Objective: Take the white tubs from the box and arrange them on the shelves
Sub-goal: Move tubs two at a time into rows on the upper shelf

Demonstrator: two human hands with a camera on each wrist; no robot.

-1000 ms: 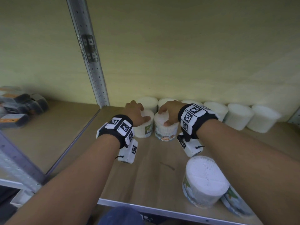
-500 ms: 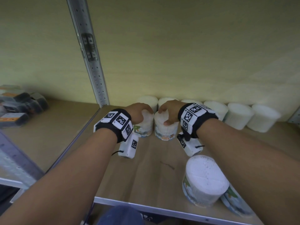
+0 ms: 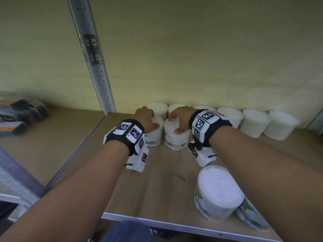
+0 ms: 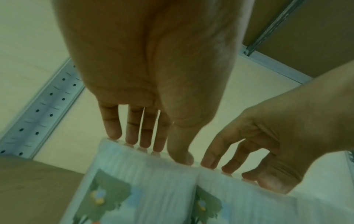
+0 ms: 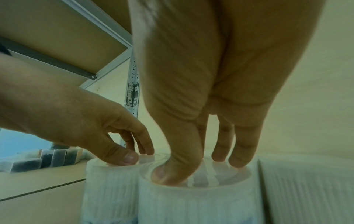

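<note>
Both front tubs sit slightly deeper than a second ago. My left hand (image 3: 146,119) grips the left cotton-bud tub (image 3: 154,137) by its lid; my right hand (image 3: 180,117) clamps the right cotton-bud tub (image 3: 176,139). They touch, mid-frame, just before the back row (image 3: 251,122). Bare shelf board (image 3: 160,189) lower centre. Another tub (image 3: 217,191) near the front edge, lower right. Right wrist view alone shows thumbs pressing into the lids.

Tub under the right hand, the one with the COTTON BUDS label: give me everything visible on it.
The white cylindrical cotton-bud tub stands upright on the wooden shelf, in front of the back row of white tubs and beside the tub under the left hand; whether the two touch is unclear. Clear plastic wall shows packed white buds; a colourful label band reads COTTON BUDS. The right hand grips its top from above, fingers and thumb on the lid.
</note>
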